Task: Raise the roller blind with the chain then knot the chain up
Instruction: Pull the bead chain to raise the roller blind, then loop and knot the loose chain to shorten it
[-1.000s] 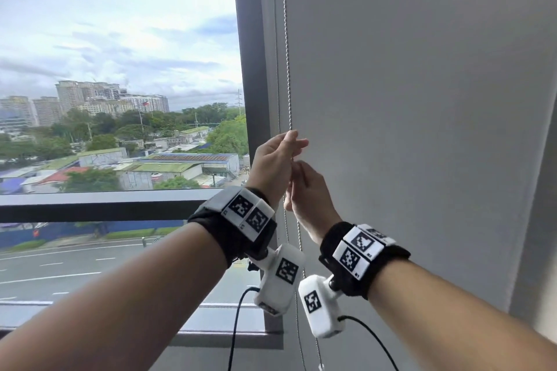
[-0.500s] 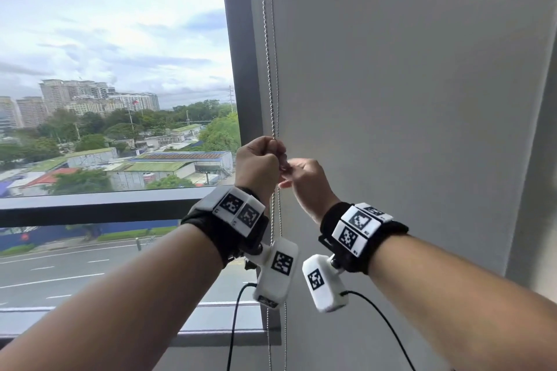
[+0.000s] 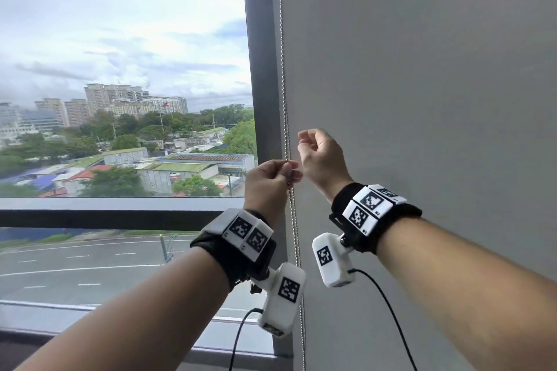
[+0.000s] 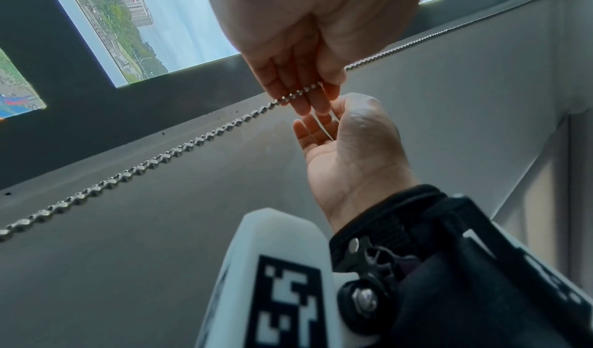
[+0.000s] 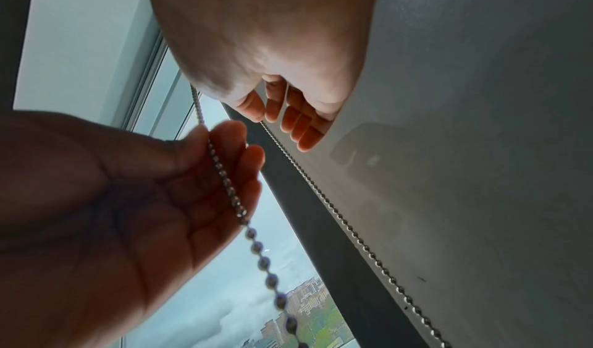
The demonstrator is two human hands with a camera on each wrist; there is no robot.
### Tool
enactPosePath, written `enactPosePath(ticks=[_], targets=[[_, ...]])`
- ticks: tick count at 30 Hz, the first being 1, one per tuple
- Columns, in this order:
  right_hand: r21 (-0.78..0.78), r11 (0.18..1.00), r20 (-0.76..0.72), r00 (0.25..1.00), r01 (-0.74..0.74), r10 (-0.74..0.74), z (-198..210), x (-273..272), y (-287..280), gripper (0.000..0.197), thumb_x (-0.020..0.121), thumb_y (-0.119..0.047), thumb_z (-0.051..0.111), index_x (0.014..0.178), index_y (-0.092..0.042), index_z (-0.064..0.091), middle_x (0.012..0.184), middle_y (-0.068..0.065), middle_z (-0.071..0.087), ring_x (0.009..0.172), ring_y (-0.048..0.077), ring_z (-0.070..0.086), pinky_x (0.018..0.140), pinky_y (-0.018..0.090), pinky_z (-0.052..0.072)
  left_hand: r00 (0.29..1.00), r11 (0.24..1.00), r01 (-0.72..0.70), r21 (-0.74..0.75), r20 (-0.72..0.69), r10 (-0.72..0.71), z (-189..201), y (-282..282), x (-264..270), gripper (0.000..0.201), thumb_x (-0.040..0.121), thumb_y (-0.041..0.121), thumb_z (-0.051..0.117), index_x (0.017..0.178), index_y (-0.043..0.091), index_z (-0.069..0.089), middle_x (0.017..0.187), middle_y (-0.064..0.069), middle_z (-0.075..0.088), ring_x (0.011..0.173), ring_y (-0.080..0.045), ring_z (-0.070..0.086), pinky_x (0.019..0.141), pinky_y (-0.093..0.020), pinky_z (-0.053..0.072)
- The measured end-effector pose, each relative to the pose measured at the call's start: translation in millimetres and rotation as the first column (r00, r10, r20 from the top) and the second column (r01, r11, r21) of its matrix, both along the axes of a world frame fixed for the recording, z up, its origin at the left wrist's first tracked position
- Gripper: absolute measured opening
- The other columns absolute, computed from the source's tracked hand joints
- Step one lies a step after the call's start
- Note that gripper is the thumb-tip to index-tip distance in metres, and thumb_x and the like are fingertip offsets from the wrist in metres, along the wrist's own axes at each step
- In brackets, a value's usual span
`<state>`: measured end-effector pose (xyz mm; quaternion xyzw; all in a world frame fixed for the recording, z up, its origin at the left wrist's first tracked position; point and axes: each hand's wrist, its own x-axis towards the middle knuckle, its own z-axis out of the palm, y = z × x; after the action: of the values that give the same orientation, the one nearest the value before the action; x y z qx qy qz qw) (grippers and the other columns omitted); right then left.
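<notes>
A metal bead chain [image 3: 283,69] hangs straight down along the left edge of the grey roller blind [image 3: 422,84]. My left hand [image 3: 284,172] pinches the chain between thumb and fingers at about chest height; in the left wrist view the chain [image 4: 160,156] runs across the fingertips of that hand [image 4: 298,92]. My right hand [image 3: 310,144] hovers just right of the chain and slightly higher, its fingers loosely curled and holding nothing. In the right wrist view the chain [image 5: 256,247] passes through my left hand [image 5: 224,176], and a second strand [image 5: 353,231] lies along the blind's edge.
A dark vertical window post [image 3: 259,69] stands just left of the chain. A dark horizontal rail [image 3: 105,214] crosses the glass [image 3: 120,39] at wrist height, with a sill [image 3: 45,307] below. Black cables [image 3: 388,313] hang from both wrist cameras.
Both hands were together on the chain. My right hand has let go and moved up and to the right. My left hand keeps its pinch and has come down.
</notes>
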<state>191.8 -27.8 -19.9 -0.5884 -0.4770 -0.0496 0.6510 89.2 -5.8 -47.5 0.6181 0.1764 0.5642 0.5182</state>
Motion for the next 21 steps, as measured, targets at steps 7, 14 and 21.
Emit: enactPosePath(ticks=[7,14,21], targets=[[-0.106,0.980,-0.075,0.984,-0.170,0.163,-8.5,31.6,20.1,0.031,0.093,-0.013,0.053,0.123,-0.009,0.056,0.117,0.003,0.063,0.105,0.016,0.057,0.091,0.022,0.040,0.983,0.985,-0.163,0.049,-0.081,0.167,-7.6,23.7,23.8,0.017,0.084,0.010,0.063,0.098,0.002,0.070,0.083,-0.006,0.068,0.069,0.000,0.060,0.061,-0.005,0.044],[-0.239,0.873,-0.149,0.904,-0.426,0.401,-52.3,49.6,42.1,0.052,0.082,-0.029,0.059,0.132,-0.018,0.051,0.124,0.003,0.065,0.117,0.016,0.060,0.107,0.038,0.044,0.956,0.973,-0.227,0.030,-0.185,0.229,-13.4,46.5,34.8,0.049,0.079,0.017,0.069,0.126,0.011,0.055,0.125,-0.002,0.058,0.114,-0.017,0.053,0.099,-0.030,0.043],[-0.158,0.891,-0.080,0.905,-0.425,0.418,-70.0,41.7,48.5,0.021,0.102,-0.029,0.044,0.087,-0.022,0.057,0.080,0.000,0.064,0.076,0.009,0.063,0.082,0.030,0.048,0.973,0.990,-0.125,-0.068,-0.202,0.109,-10.5,52.3,30.8,0.043,0.087,0.008,0.059,0.128,-0.001,0.051,0.116,-0.013,0.062,0.100,-0.016,0.062,0.080,-0.016,0.050]])
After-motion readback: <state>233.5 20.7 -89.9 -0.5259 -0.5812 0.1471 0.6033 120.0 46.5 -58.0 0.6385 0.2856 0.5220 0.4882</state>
